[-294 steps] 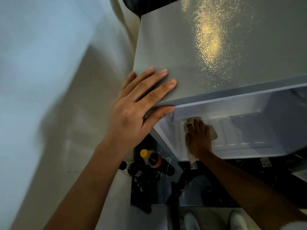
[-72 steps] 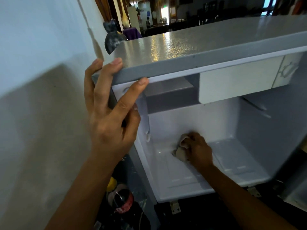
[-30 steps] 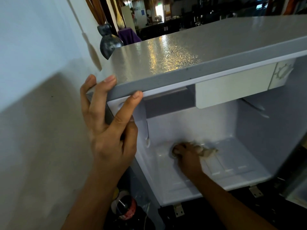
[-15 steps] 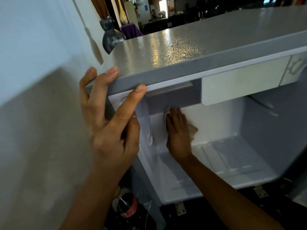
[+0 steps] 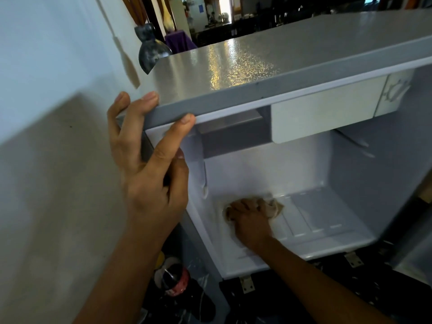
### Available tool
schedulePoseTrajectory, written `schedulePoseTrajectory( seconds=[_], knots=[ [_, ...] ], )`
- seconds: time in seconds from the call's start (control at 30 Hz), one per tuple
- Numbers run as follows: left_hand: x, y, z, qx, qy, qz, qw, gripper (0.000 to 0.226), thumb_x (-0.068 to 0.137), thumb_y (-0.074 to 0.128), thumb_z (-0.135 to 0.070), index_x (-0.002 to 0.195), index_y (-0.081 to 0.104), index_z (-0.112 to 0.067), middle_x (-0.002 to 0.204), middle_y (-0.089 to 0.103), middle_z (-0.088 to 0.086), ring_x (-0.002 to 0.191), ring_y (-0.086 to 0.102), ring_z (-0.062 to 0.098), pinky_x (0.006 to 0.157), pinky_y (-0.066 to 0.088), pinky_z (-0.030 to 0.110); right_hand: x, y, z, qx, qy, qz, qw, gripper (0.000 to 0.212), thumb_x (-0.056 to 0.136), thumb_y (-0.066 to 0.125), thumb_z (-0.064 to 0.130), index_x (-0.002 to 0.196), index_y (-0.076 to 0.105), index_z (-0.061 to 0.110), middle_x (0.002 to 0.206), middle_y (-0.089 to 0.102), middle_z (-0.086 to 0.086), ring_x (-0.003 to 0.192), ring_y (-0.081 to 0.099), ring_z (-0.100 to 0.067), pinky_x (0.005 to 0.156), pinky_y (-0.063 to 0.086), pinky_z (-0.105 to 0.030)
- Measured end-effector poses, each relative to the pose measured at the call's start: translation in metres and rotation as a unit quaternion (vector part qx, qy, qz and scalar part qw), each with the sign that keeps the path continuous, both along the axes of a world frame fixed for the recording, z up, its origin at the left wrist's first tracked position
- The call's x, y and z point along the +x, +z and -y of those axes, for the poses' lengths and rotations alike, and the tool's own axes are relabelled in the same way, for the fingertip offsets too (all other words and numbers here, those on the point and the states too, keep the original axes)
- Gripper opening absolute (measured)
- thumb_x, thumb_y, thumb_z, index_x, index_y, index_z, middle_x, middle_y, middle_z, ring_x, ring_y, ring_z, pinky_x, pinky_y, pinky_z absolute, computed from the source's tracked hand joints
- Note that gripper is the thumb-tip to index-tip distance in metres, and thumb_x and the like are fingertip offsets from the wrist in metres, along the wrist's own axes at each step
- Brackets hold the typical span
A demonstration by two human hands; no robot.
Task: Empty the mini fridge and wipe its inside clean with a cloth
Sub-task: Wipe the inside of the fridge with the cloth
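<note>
The grey mini fridge stands open, and its white inside holds nothing but my hand and the cloth. My left hand grips the fridge's top left front corner, fingers over the edge and thumb against the side. My right hand reaches inside and presses a crumpled beige cloth onto the fridge floor near the back left. Part of the cloth is hidden under the hand.
A pale wall runs close along the fridge's left side. Bottles, one with a red label, stand on the dark floor at the fridge's lower left. A dark round vase sits behind the fridge top. The freezer flap hangs at the upper right inside.
My right hand with the cloth has dropped from the back wall under the freezer shelf down to the fridge floor. My left hand keeps its hold on the corner.
</note>
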State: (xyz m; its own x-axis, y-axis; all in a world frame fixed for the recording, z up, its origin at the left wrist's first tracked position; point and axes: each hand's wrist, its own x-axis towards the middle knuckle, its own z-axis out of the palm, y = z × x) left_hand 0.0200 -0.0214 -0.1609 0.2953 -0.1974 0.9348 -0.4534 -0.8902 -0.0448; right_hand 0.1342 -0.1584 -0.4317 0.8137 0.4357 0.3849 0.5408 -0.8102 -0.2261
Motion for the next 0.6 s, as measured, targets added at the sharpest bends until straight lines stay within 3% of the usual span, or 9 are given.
schedulePoseTrajectory(
  seconds=[0.07,0.1,0.2,0.27,0.33,0.4,0.47,0.53,0.6],
  knots=[
    [0.000,0.000,0.000,-0.002,0.001,-0.001,1.000,0.040,0.097,0.055,0.015,0.131,0.064,-0.002,0.144,0.038,0.029,0.142,0.029,0.060,0.128,0.020,0.045,0.000,0.007,0.013,-0.023,-0.059,-0.034,0.997,0.026,0.068,0.074,0.021,0.093,0.077,0.029,0.120,0.070,0.004,0.128,0.055,-0.038,0.109,0.021,-0.071],
    [0.000,-0.001,0.000,-0.003,0.000,0.000,1.000,0.039,0.097,0.055,0.014,0.131,0.064,-0.001,0.145,0.038,0.029,0.142,0.029,0.062,0.128,0.020,0.045,-0.001,0.010,0.021,-0.038,-0.081,-0.042,0.995,0.027,0.067,0.076,0.024,0.093,0.077,0.030,0.123,0.069,0.003,0.127,0.055,-0.040,0.108,0.026,-0.069],
    [0.001,-0.001,-0.001,-0.009,-0.007,0.004,1.000,0.038,0.098,0.054,0.013,0.131,0.065,-0.001,0.145,0.038,0.027,0.143,0.029,0.062,0.128,0.020,0.047,0.001,0.010,0.043,-0.059,-0.143,-0.059,0.986,0.029,0.075,0.068,0.023,0.103,0.072,0.031,0.121,0.067,-0.003,0.105,0.061,-0.037,0.087,0.043,-0.046],
    [0.002,-0.002,-0.001,-0.011,-0.012,0.005,1.000,0.036,0.099,0.053,0.012,0.131,0.066,-0.001,0.146,0.039,0.026,0.143,0.029,0.059,0.128,0.022,0.051,0.013,0.011,0.059,-0.022,-0.171,-0.070,0.982,0.028,0.083,0.062,0.019,0.109,0.069,0.028,0.113,0.067,-0.006,0.098,0.060,-0.036,0.077,0.048,-0.041],
    [0.003,-0.003,-0.003,-0.010,-0.014,0.002,1.000,0.036,0.100,0.053,0.011,0.131,0.066,-0.001,0.147,0.039,0.026,0.145,0.028,0.057,0.127,0.024,0.056,0.027,0.013,0.076,0.083,-0.199,-0.062,0.974,0.029,0.084,0.062,0.011,0.108,0.069,0.023,0.113,0.064,-0.012,0.097,0.058,-0.040,0.071,0.053,-0.043],
    [0.004,-0.004,-0.004,-0.009,-0.016,0.004,1.000,0.037,0.099,0.053,0.012,0.131,0.066,-0.001,0.147,0.039,0.026,0.145,0.028,0.054,0.126,0.025,0.059,0.040,0.015,0.093,0.228,-0.251,-0.019,0.941,0.036,0.085,0.060,0.003,0.118,0.066,0.016,0.126,0.057,-0.019,0.106,0.055,-0.045,0.081,0.053,-0.048],
    [0.004,-0.004,-0.004,-0.008,-0.017,0.002,1.000,0.038,0.098,0.054,0.013,0.131,0.066,-0.002,0.149,0.040,0.023,0.145,0.028,0.054,0.126,0.025,0.057,0.050,0.015,0.099,0.348,-0.282,0.006,0.894,0.047,0.089,0.057,0.000,0.136,0.053,0.002,0.144,0.045,-0.025,0.125,0.047,-0.045,0.104,0.044,-0.048],
    [0.004,-0.004,-0.004,-0.011,-0.014,0.001,1.000,0.038,0.098,0.054,0.013,0.131,0.066,-0.002,0.149,0.038,0.019,0.146,0.027,0.053,0.127,0.024,0.054,0.054,0.020,0.091,0.404,-0.271,-0.006,0.874,0.053,0.092,0.055,-0.002,0.144,0.042,-0.005,0.152,0.037,-0.027,0.135,0.042,-0.043,0.114,0.036,-0.044],
    [0.005,-0.004,-0.003,-0.010,-0.012,0.004,1.000,0.038,0.098,0.054,0.013,0.131,0.066,-0.001,0.149,0.038,0.020,0.145,0.027,0.054,0.128,0.023,0.051,0.049,0.025,0.068,0.417,-0.229,-0.031,0.879,0.054,0.092,0.055,-0.001,0.145,0.044,0.000,0.153,0.037,-0.020,0.134,0.046,-0.038,0.112,0.039,-0.041]
  ],
)
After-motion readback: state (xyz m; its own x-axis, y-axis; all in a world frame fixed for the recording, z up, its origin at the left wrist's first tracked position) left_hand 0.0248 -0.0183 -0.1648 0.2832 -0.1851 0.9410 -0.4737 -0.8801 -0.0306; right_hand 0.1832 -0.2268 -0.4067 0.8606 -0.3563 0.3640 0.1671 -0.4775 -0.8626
